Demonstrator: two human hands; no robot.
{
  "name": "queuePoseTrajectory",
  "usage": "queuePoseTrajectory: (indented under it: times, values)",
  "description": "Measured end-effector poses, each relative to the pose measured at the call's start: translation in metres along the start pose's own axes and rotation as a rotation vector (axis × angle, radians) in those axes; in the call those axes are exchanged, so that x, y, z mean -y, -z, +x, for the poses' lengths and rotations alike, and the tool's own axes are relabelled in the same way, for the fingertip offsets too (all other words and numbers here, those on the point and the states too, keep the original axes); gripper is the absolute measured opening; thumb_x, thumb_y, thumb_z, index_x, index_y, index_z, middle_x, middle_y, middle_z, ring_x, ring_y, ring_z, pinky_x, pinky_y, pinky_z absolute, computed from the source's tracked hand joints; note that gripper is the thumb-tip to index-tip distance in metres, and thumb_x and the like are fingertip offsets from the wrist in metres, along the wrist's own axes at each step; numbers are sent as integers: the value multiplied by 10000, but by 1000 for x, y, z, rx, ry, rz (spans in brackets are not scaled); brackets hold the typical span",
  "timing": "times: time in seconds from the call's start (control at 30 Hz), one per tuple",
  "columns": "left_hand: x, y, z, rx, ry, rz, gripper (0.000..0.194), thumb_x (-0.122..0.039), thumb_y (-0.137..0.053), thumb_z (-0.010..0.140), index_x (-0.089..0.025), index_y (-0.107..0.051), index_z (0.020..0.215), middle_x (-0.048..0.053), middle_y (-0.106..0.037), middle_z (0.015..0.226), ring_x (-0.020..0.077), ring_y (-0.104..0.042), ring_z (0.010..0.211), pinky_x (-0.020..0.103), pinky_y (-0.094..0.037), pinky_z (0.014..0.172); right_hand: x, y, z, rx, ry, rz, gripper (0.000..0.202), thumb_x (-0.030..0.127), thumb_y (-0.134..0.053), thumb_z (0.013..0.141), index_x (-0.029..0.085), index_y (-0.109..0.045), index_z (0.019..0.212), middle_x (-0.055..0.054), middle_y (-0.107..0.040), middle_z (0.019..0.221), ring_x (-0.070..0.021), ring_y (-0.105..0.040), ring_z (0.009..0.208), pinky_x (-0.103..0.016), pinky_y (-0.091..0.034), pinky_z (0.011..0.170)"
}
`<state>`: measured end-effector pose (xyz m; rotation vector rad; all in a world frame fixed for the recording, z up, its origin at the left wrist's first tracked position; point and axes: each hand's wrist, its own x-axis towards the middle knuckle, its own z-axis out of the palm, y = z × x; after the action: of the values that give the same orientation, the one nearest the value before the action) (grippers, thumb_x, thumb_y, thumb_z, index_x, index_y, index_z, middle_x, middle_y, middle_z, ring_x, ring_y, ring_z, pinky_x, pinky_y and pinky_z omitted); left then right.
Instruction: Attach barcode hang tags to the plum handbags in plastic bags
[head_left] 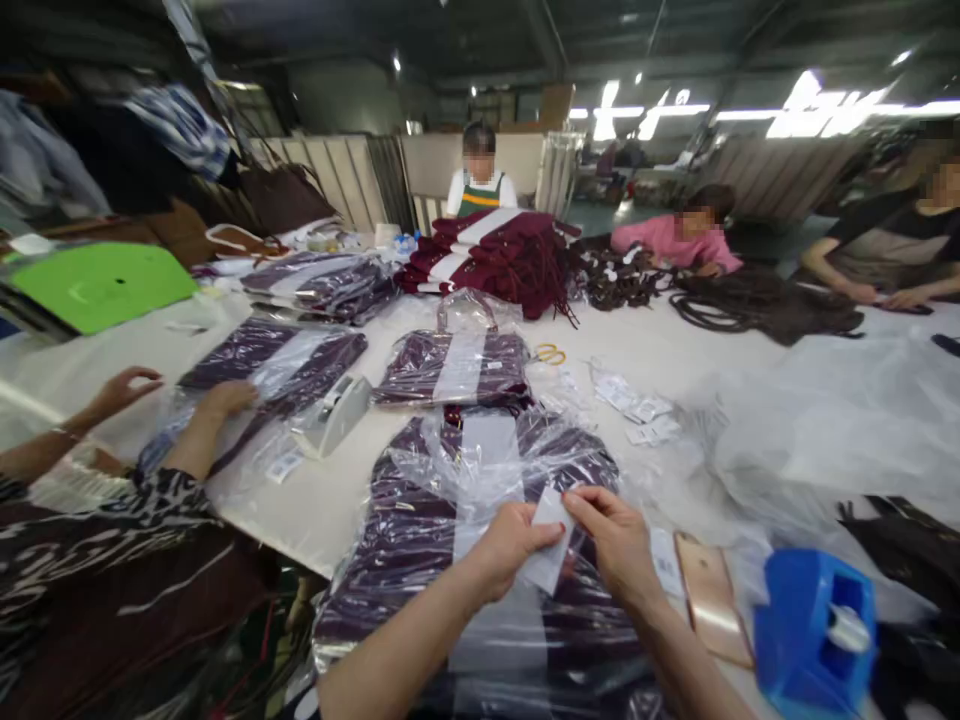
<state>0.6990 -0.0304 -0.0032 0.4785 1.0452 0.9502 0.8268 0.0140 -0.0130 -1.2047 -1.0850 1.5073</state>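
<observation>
Between my two hands is a small white label (549, 540), held above a dark maroon bag (405, 530) wrapped in clear plastic with a pale paper band across it. My left hand (510, 545) pinches the label's left side, thumb on top. At its upper right corner, the thumb and forefinger of my right hand (616, 535) grip it. Just beyond lies another plastic-wrapped maroon bag (409, 365) with its handle upright. Whether the label carries print is too blurred to tell.
A blue tape dispenser (814, 630) stands at right, beside a tan strip (712, 600). Loose labels (637, 405) and yellow scissors (551, 353) lie farther back. At left, a co-worker's hands (225, 398) handle a wrapped bag near a white tape dispenser (334, 415). Maroon pieces (517, 260) are piled behind.
</observation>
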Motion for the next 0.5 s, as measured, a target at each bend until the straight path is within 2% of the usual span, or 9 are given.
queuePoseTrajectory:
  times: [0.17,0.5]
  values:
    - [-2,10,2,4,-39,37,348,-365,-747,573,-102,-619,762,64,-669,608,150,-600,500,239,-465,501,0,-3,-3,-12,62,-3,219,353,-733,594,161,-641,644,11,-575,600,-117,-466,561,-246,-378,557]
    - [6,13,2,-22,-28,37,344,-350,-743,592,-99,-622,795,74,-682,657,169,-628,559,277,-508,571,-7,1,-6,73,72,-51,186,332,-688,661,156,-630,660,7,-585,625,-116,-492,586,-242,-394,578]
